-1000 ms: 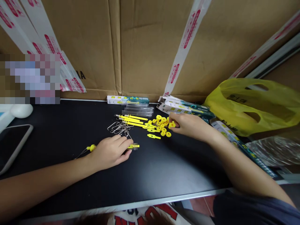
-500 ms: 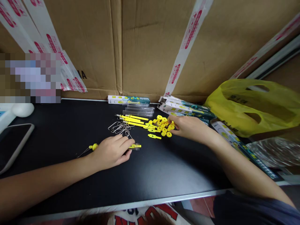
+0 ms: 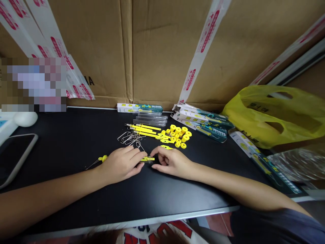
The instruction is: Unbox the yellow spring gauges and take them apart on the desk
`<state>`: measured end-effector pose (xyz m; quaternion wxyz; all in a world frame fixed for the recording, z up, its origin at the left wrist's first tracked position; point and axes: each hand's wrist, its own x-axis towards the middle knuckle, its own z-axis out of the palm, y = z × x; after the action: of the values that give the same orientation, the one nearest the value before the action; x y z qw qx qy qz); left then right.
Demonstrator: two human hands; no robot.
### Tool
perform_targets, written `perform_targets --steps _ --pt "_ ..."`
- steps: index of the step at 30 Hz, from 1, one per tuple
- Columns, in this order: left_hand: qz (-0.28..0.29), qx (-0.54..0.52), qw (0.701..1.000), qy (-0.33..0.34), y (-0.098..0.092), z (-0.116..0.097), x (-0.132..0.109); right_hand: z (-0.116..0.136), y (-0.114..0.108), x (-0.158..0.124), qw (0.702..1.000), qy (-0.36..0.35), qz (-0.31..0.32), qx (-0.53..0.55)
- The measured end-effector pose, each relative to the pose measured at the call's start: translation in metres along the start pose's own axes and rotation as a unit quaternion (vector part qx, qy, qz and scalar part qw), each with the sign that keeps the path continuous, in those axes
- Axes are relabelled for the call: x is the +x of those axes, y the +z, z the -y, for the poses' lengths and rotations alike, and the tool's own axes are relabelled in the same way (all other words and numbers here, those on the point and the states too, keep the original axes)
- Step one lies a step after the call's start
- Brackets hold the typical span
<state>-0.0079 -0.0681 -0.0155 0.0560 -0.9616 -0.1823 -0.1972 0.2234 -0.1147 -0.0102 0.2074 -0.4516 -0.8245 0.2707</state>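
My left hand (image 3: 124, 162) is closed around a spring scale (image 3: 143, 159) lying sideways just above the black tabletop. The scale's clear tube and yellow inner end stick out to the right of my fingers. On the other side, its yellow cap (image 3: 103, 158) and thin wire hook (image 3: 91, 164) show. At the tube's right end is my right hand (image 3: 175, 162), thumb and forefinger apart on either side of the tip, other fingers curled. Whether it touches the tube I cannot tell. Behind lie wire hooks (image 3: 130, 138), yellow rods (image 3: 146, 130) and small yellow caps (image 3: 178, 130).
Clear tubes (image 3: 150, 120) lie behind the rods. Printed boxes (image 3: 210, 130) are stacked at the back right, near a yellow plastic bag (image 3: 274, 115). Another box (image 3: 264, 162) lies at the right. A phone (image 3: 16, 159) rests at the left. Cardboard (image 3: 157, 51) walls the back.
My right hand has moved left and nearer from the pile of yellow caps to the right end of the spring scale. The left hand keeps its hold in nearly the same place.
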Motion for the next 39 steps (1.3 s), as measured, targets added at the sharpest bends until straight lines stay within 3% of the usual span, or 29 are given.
perform_targets --steps 8,26,39 --pt "-0.001 0.003 1.000 0.002 0.0005 0.0005 -0.0013 -0.0030 0.0009 0.0022 0.999 0.012 -0.011 0.049" --pt "-0.002 0.006 1.000 0.016 0.0031 -0.0003 -0.0013 0.0053 0.0069 0.0045 0.997 0.067 -0.035 -0.014" --pt "0.001 0.013 1.000 -0.001 0.0025 0.0023 -0.0012 -0.0012 0.0074 0.0047 0.997 0.054 -0.062 0.009"
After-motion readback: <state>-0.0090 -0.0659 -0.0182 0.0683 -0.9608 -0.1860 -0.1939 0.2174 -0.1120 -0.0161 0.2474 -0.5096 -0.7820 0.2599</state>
